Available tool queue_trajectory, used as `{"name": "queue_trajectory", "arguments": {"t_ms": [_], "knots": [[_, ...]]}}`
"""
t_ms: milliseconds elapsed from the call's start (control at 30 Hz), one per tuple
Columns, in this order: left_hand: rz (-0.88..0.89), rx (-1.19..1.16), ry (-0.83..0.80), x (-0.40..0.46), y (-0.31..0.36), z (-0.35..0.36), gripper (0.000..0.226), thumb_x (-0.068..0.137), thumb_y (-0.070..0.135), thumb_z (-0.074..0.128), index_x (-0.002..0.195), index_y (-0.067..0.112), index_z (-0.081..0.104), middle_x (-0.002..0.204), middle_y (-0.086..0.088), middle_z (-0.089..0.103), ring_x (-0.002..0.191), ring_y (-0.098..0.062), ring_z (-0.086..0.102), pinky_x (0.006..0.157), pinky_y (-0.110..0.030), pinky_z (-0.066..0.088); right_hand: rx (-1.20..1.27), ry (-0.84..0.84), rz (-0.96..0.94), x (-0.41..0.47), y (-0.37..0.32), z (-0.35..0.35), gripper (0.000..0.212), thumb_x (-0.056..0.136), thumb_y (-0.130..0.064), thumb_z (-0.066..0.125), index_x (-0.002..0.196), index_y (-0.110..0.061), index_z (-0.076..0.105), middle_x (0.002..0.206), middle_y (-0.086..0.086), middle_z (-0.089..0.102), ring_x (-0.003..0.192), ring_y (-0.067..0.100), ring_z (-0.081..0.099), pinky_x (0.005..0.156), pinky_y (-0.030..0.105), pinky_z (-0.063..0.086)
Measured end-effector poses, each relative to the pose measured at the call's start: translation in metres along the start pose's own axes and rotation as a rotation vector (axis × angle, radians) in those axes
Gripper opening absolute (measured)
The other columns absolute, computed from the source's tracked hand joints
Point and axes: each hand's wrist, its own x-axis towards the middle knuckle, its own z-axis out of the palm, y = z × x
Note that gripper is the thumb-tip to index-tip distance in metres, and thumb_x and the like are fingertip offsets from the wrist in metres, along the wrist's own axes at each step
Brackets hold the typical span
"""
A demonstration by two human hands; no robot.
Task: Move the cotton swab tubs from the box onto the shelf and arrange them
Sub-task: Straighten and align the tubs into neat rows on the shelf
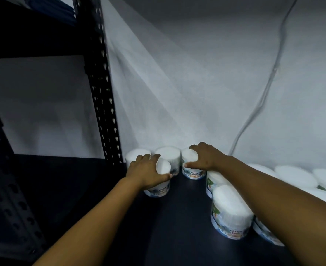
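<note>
A: Fingers of the left hand (145,170) are gripping one tub (159,184); the right hand (203,157) is gripping another tub (191,166) on the shelf (177,217).

B: Arranging step; next, I judge, aligning both against the back row.

One head-worn view looks forward and down, close over the dark shelf (177,217) toward the wall (215,83).

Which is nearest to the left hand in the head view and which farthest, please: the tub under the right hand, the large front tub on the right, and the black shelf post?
From the left hand, nearest first:
1. Tub under the right hand, just to its right at the back.
2. Black shelf post, up and to the left.
3. Large front tub, right and closer to the camera.
</note>
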Motion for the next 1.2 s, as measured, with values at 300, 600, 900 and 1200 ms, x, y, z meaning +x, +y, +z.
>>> {"name": "queue_trajectory", "arguments": {"t_ms": [300, 600, 900, 1200], "knots": [[0.046, -0.037, -0.016, 0.004, -0.005, 0.002, 0.084, 0.076, 0.066, 0.058, 0.145, 0.028, 0.03, 0.148, 0.0, 0.035, 0.134, -0.026, 0.027, 0.106, -0.043, 0.027, -0.067, -0.06, 0.05, 0.007, -0.006, 0.0, 0.081, 0.078, -0.059, 0.061, 0.144, -0.026, 0.029, 0.134, 0.018, 0.043, 0.123, 0.035, 0.038, 0.103, 0.04, 0.034], [0.063, -0.146, 0.013, 0.0, -0.006, -0.002, 0.086, 0.074, 0.064, 0.063, 0.144, 0.024, 0.033, 0.141, -0.007, 0.038, 0.131, -0.026, 0.032, 0.108, -0.038, 0.028, 0.102, 0.013, -0.005, -0.008, -0.017, -0.01, 0.081, 0.076, -0.048, 0.065, 0.146, -0.027, 0.027, 0.133, 0.011, 0.033, 0.125, 0.028, 0.036, 0.105, 0.04, 0.037], [0.092, -0.192, -0.012, -0.01, -0.013, -0.01, 0.086, 0.075, 0.061, 0.066, 0.144, 0.023, 0.034, 0.141, -0.008, 0.038, 0.131, -0.025, 0.031, 0.108, -0.036, 0.029, 0.16, 0.016, -0.094, -0.034, -0.036, -0.013, 0.08, 0.077, -0.046, 0.067, 0.145, -0.029, 0.028, 0.135, 0.005, 0.033, 0.125, 0.023, 0.039, 0.104, 0.032, 0.036], [0.129, -0.198, -0.027, -0.015, -0.021, -0.012, 0.088, 0.073, 0.062, 0.067, 0.145, 0.024, 0.034, 0.141, -0.008, 0.037, 0.132, -0.025, 0.03, 0.11, -0.035, 0.027, 0.135, -0.019, -0.117, -0.064, -0.046, -0.006, 0.078, 0.078, -0.044, 0.068, 0.145, -0.026, 0.03, 0.132, 0.005, 0.037, 0.121, 0.022, 0.043, 0.101, 0.029, 0.038]]}}
